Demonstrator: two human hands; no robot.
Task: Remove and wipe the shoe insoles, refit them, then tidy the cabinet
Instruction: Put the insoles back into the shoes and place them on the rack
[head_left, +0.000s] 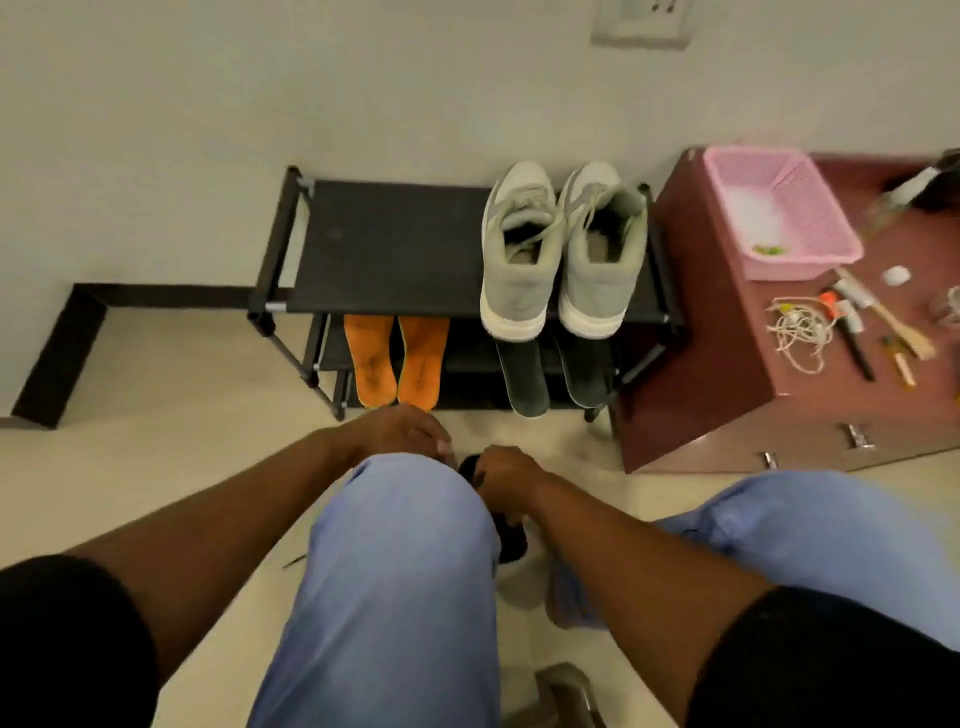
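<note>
- Person is sitting low, knees in blue trousers filling the foreground; both hands are working at a dark shoe (506, 540) on the floor between the knees, mostly hidden by the left knee.
- Left hand (410, 434) is lying over the top of the left knee, fingers curved downward toward the shoe; whether it is gripping anything I cannot tell.
- Right hand (501, 475) is curling its fingers at the shoe's dark opening, seemingly pinching the rim or an insole; the contact itself is blurred.
- 2 orange insoles (395, 361) are leaning side by side against the lower shelf of the shoe rack (384, 244), toes down near the floor; surface looking matte, foam-like, with dark worn patches.
- 2 grey-green sneakers (563, 244) are sitting on the rack's top shelf, heels outward; soft suede-like uppers, thick white rubber soles, laces loose. 2 dark insoles (550, 376) are hanging or leaning below them.
- Rack: thin black tube frame, flat dark fabric-like shelves.
- Risks, as I judge them: the knee is blocking sight of the shoe, so an insole could be going in creased or off line; the propped insoles are standing lightly and a brushing arm or knee could be tipping them over; pairs could get mixed.
- Counter (727, 364) at right, maroon and smooth, is carrying a pink perforated plastic basket (779, 213), a tangle of pale cord (800, 330), and small tools.
</note>
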